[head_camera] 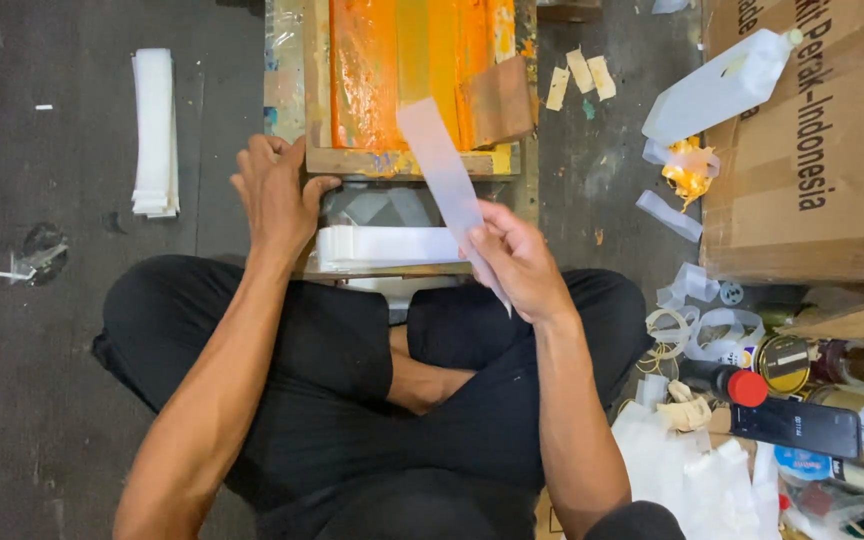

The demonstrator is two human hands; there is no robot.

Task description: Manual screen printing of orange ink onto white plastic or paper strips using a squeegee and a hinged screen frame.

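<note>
Crossed legs in black fill six o'clock. Right hand (517,258) pinches a translucent strip (442,170) by its lower end, slanting toward eleven o'clock; it looks light, floppy, best held at an end. Left hand (274,195) curls clenched on the orange-inked screen frame (407,160).

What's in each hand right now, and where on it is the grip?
The right hand pinches a translucent plastic strip near its lower end. The left hand grips the near edge of the wooden screen frame.
</note>
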